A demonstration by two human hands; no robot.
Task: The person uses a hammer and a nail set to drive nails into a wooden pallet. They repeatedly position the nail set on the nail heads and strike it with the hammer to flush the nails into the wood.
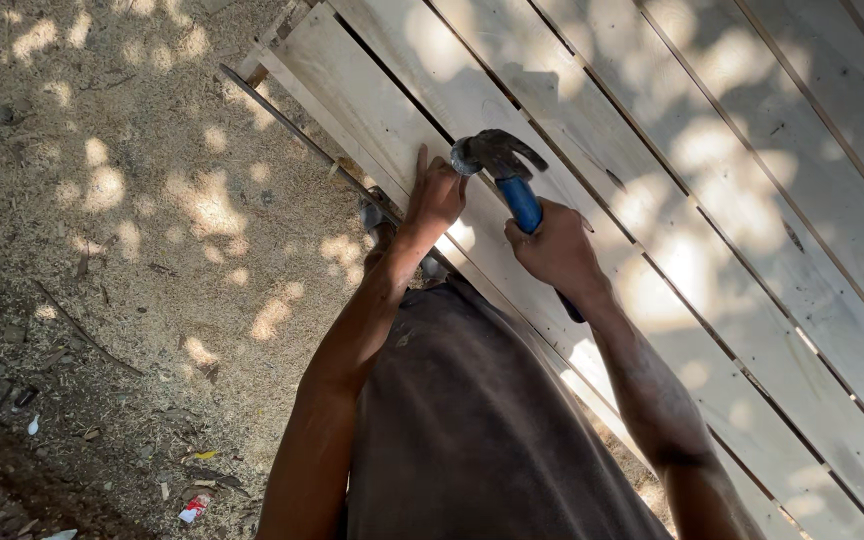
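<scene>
Hammer [504, 170] in right hand [556, 250] | left hand [436, 195] on plank [392, 120], perhaps steadying a nail

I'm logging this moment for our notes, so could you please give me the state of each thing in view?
Hammer: gripped by its blue handle, head just above the plank.
Right hand: closed around the hammer.
Left hand: pressed on the plank, fingers extended.
Wooden plank panel: lying flat, slats with gaps.
Ground: covered in sawdust, scattered litter.
</scene>
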